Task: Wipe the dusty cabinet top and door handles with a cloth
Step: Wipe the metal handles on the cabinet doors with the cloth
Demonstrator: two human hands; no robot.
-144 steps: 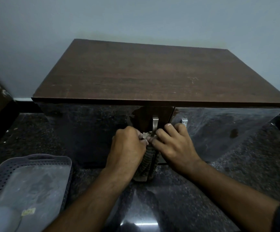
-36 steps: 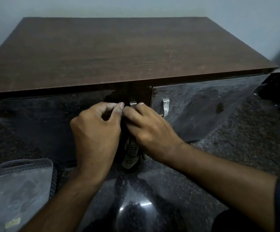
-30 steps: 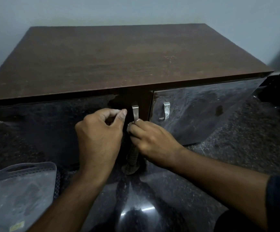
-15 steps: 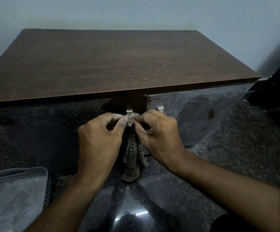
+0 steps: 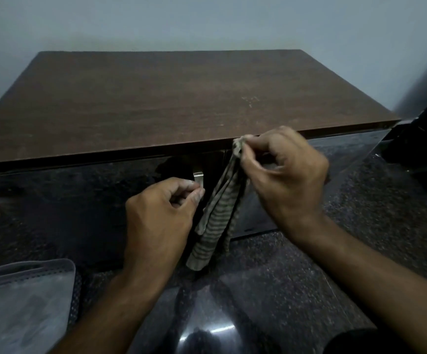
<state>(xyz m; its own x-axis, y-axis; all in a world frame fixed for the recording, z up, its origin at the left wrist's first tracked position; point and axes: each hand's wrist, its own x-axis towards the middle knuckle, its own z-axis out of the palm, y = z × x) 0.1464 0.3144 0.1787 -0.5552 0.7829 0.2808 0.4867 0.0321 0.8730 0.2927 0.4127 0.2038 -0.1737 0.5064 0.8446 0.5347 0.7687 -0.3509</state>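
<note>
I read no writing anywhere: my right hand (image 5: 287, 175) pinches the striped beige cloth (image 5: 217, 213) mid-frame before the dark wooden cabinet (image 5: 156, 103), left hand (image 5: 161, 215) curled narrow on speckled granite floor (image 5: 296, 290).

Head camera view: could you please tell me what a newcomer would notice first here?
The right hand pinches a striped cloth that hangs in front of the dark cabinet doors. The left hand sits curled just below a metal door handle. Behind them spreads the broad brown cabinet top.
</note>
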